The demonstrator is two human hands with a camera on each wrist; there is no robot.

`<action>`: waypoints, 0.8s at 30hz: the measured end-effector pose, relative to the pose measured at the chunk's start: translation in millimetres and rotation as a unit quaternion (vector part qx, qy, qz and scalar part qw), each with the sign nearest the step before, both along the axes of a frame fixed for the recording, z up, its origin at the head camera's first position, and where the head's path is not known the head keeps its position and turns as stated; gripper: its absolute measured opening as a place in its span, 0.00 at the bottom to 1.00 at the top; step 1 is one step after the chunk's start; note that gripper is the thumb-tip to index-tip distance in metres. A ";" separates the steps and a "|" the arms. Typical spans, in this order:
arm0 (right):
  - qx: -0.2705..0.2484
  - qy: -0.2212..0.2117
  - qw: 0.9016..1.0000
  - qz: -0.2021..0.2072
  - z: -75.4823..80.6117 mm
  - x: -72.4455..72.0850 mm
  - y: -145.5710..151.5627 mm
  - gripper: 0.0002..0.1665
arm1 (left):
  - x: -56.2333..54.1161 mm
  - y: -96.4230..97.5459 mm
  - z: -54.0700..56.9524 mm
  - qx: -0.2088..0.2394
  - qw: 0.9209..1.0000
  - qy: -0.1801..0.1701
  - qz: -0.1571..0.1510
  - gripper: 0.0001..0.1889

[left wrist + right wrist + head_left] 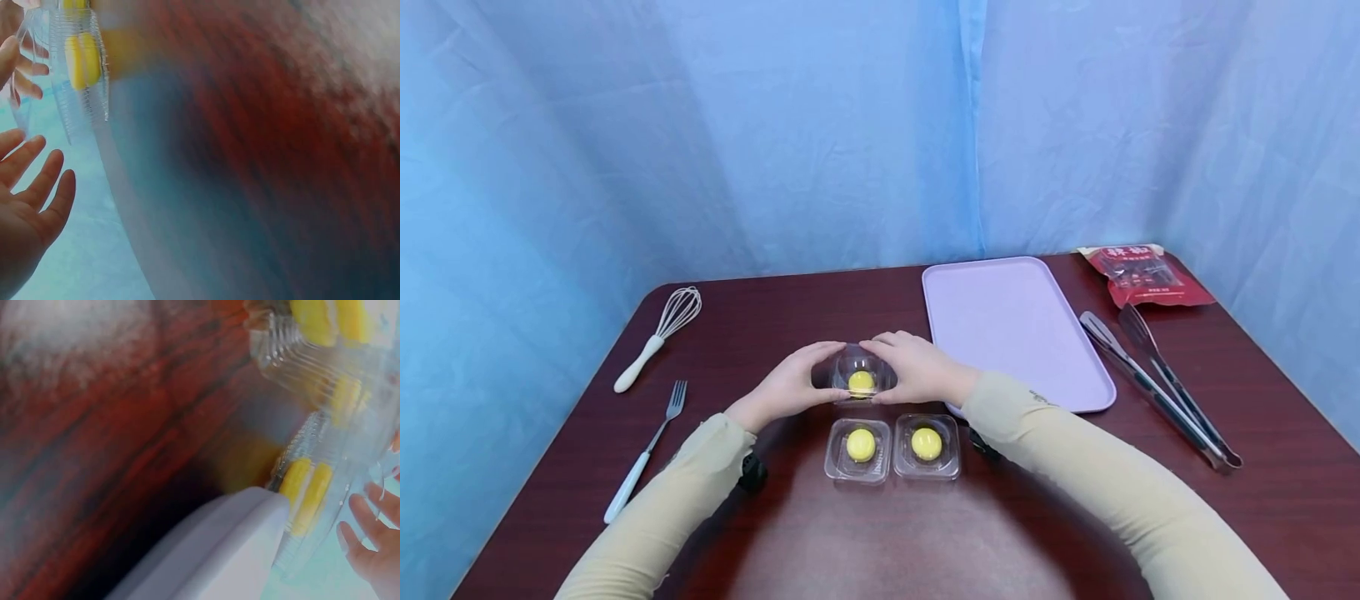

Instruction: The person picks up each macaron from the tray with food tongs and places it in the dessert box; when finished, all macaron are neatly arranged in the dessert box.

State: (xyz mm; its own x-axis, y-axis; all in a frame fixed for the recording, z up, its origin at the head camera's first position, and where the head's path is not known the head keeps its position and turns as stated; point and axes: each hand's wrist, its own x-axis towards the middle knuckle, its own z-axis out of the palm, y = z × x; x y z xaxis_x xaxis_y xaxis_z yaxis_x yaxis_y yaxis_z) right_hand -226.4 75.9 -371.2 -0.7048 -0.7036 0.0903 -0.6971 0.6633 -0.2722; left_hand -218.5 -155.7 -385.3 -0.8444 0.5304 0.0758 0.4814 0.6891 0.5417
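A yellow macaron [861,383] sits in a clear plastic box at the middle of the table. My left hand [792,382] holds the left side of a clear lid [853,357] over this box, thumb at the near edge and fingers at the far edge. My right hand [922,368] pinches the lid's right side the same way. In the left wrist view the lid [25,94] stands slightly apart from the box beneath. Nearer to me are two open clear boxes, each with a yellow macaron, the left one [861,446] and the right one [927,444], side by side.
Right of my hands lies a lilac tray [1007,325], with metal tongs [1165,387] beside it. A red food packet [1150,283] is at the back right corner. On the left are a white whisk [658,337] and a fork [647,454]. A blue curtain [820,142] hangs behind.
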 end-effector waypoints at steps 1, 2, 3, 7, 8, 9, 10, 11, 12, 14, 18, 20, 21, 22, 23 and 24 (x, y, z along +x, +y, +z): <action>0.003 -0.010 1.000 -0.001 -0.3 0.0 -0.7 0.48 | -0.1 -0.4 -0.8 -0.004 1.000 -0.002 -0.002 0.39; 0.007 -0.019 1.000 -0.001 -0.7 -0.1 -1.3 0.48 | -0.1 -0.7 -1.4 -0.008 1.000 -0.005 -0.005 0.39; 0.012 -0.029 1.000 -0.002 -1.1 -0.2 -2.0 0.48 | -0.3 -0.9 -2.2 -0.012 1.000 -0.009 -0.006 0.39; 0.027 -0.047 0.999 0.001 -1.8 -0.5 -4.2 0.48 | -0.3 -2.0 -5.4 -0.022 0.999 -0.022 -0.010 0.39; 0.032 -0.045 0.998 0.003 -1.8 -0.7 -4.7 0.48 | -0.1 -1.9 -5.7 -0.023 0.999 -0.026 -0.010 0.39; 0.036 -0.044 0.998 0.004 -1.7 -0.6 -5.2 0.48 | 0.1 -2.1 -6.2 -0.025 0.999 -0.028 -0.010 0.39; 0.041 -0.042 0.998 0.006 -1.6 -0.7 -5.7 0.48 | 0.5 -2.4 -6.5 -0.027 0.999 -0.031 -0.010 0.40; 0.045 -0.040 0.998 0.007 -1.5 -0.7 -6.3 0.48 | 0.8 -2.6 -6.8 -0.028 0.999 -0.033 -0.010 0.40; 0.049 -0.041 0.998 0.007 -1.1 -0.6 -6.8 0.48 | 0.8 -2.7 -7.2 -0.030 0.999 -0.034 -0.009 0.40; 0.057 -0.043 0.997 0.006 -0.3 -0.4 -8.1 0.48 | 1.4 -3.3 -7.4 -0.030 0.999 -0.034 -0.009 0.40; 0.062 -0.053 0.997 0.003 2.5 0.7 -10.5 0.48 | 2.4 -5.2 -6.9 -0.029 0.999 -0.031 -0.006 0.39; 0.065 -0.053 0.996 0.002 3.7 0.8 -11.9 0.48 | 2.9 -5.9 -6.3 -0.029 0.999 -0.031 -0.004 0.39; 0.065 -0.054 0.996 0.002 4.4 0.9 -12.4 0.48 | 3.1 -6.1 -5.9 -0.030 0.999 -0.030 -0.004 0.39; 0.068 -0.054 0.996 0.002 4.7 0.9 -12.8 0.48 | 3.3 -6.2 -5.6 -0.031 0.999 -0.030 -0.004 0.39; 0.071 -0.053 0.996 0.002 4.8 0.8 -13.3 0.48 | 3.5 -6.2 -5.2 -0.032 0.999 -0.030 -0.004 0.39; 0.075 -0.054 0.996 0.001 4.7 0.6 -13.7 0.48 | 3.6 -6.1 -4.9 -0.033 0.999 -0.030 -0.004 0.39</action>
State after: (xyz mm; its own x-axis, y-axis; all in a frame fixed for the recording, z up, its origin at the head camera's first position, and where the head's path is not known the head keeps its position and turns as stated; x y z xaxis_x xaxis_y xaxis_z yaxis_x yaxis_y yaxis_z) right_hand -225.8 62.3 -366.6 -0.7026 -0.7056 -0.0917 -0.6713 0.7001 -0.2435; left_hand -214.9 -161.8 -390.3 -0.8418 0.5397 -0.0096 0.4559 0.7203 0.5228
